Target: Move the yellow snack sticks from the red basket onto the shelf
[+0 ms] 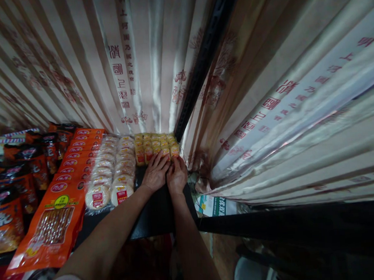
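Note:
Small yellow-wrapped snack packs point(146, 144) stand in tight rows at the back corner of a black shelf point(150, 216). My left hand point(156, 171) lies against the front of these packs, its fingers stretched out and touching them. Beside it, my right hand point(177, 175) is at the right end of the rows, fingers bent against the last packs. Whether the right fingers grip a pack is hidden. Just left of the yellow packs are two rows of round white crackers point(122, 190) in clear wrappers with red labels.
Orange snack-stick bags point(53, 224) overlap in a row farther left, beside black-and-orange snack bags point(3, 219). A black metal post point(197, 66) rises at the shelf's corner, with pleated printed curtains point(148, 65) behind. A green-and-white box point(216, 205) lies right of the shelf.

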A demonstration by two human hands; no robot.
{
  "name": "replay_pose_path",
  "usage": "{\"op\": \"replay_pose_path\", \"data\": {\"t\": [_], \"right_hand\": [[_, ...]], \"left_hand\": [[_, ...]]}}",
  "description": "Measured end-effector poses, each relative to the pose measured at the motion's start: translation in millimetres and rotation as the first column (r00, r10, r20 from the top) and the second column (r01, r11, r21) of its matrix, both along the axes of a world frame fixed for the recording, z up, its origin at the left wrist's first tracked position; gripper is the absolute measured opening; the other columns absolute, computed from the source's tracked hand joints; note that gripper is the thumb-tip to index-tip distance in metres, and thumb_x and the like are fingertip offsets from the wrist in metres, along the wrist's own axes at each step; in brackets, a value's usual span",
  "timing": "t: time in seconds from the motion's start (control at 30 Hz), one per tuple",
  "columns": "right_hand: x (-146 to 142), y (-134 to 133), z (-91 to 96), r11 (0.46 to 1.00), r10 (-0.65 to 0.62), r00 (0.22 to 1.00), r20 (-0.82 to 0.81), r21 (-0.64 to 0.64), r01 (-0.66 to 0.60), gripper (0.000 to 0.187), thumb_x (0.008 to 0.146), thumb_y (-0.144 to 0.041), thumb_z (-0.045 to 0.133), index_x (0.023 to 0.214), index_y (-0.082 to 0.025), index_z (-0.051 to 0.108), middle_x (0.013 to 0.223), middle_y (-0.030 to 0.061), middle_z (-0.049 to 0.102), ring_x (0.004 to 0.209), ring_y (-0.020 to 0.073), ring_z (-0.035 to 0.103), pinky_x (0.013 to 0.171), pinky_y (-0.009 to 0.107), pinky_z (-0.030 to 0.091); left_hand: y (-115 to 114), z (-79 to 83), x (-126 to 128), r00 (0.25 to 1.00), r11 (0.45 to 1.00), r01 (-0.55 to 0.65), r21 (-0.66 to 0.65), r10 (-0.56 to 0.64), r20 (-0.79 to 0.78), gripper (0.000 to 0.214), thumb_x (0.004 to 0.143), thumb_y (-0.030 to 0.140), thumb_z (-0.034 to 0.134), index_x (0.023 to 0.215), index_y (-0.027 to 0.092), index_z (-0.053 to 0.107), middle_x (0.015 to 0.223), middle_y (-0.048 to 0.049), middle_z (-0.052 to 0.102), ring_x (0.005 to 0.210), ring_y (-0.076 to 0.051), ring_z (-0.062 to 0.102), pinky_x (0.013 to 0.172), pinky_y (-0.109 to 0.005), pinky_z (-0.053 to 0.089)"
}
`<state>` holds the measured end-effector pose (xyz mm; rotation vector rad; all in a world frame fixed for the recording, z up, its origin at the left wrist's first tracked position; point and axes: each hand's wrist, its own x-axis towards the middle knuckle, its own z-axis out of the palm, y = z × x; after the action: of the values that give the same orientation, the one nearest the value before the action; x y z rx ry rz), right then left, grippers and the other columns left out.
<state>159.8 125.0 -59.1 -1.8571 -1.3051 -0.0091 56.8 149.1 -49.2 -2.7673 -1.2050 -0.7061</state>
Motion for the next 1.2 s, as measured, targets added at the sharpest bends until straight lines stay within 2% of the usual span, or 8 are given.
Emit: {"op": "replay_pose_path", "data": {"t": [0.33,0.53,0.9,1.07,1.2], "right_hand": [[-1.5,1.3,2.8,0.994,-0.001,0.999,-0.038,-0.105,-0.003,0.038,0.081,-0.015,0.041,0.112,-0.020,0.061,0.124,0.0107,0.050,0.108,0.0209,0.051,0.091,0.035,0.043],[-2.3,-1.2,2.9,0.999,0.041,0.999,-0.001,0.005,-0.041,0.039,0.080,-0.013,0.042,0.115,-0.019,0.058,0.131,0.0116,0.041,0.119,0.0225,0.042,0.096,0.039,0.041],[0.9,4.2,-1.7,0.994,0.093,0.995,0.020,0.062,-0.094,0.039,0.080,-0.011,0.038,0.113,-0.012,0.060,0.119,0.0129,0.054,0.113,0.0191,0.047,0.099,0.036,0.039],[1.5,5.3,-2.7,0.991,0.109,0.994,0.027,0.073,-0.111,0.039,0.080,-0.011,0.039,0.113,-0.011,0.059,0.118,0.0140,0.054,0.113,0.0197,0.046,0.100,0.038,0.038],[1.7,7.3,-5.0,0.985,0.144,0.990,-0.009,0.095,-0.142,0.038,0.082,-0.012,0.036,0.114,-0.009,0.057,0.118,0.0157,0.051,0.112,0.0183,0.047,0.097,0.035,0.041]], "left_hand": [[-0.2,-2.1,0.7,1.000,0.999,-0.008,0.045,0.007,0.013,0.035,0.085,0.023,0.044,0.118,0.017,0.055,0.137,-0.0059,0.043,0.136,-0.025,0.017,0.110,-0.045,0.024],[0.4,-4.6,-0.4,1.000,0.999,0.006,0.051,-0.007,0.019,0.035,0.086,0.024,0.042,0.117,0.015,0.056,0.139,-0.0059,0.040,0.136,-0.026,0.017,0.110,-0.045,0.024],[1.7,-9.1,0.1,0.999,0.999,0.023,0.034,-0.024,0.036,0.039,0.084,0.021,0.044,0.121,0.013,0.053,0.137,-0.0098,0.043,0.135,-0.024,0.021,0.109,-0.044,0.026],[2.8,-10.0,-0.4,0.999,0.999,0.026,0.035,-0.027,0.035,0.039,0.085,0.022,0.042,0.122,0.013,0.052,0.136,-0.0078,0.045,0.135,-0.024,0.022,0.109,-0.043,0.027],[2.7,-8.5,-0.3,0.999,0.999,0.034,0.025,-0.034,0.027,0.040,0.085,0.022,0.042,0.123,0.013,0.051,0.136,-0.0075,0.045,0.135,-0.023,0.019,0.108,-0.042,0.028]]}}
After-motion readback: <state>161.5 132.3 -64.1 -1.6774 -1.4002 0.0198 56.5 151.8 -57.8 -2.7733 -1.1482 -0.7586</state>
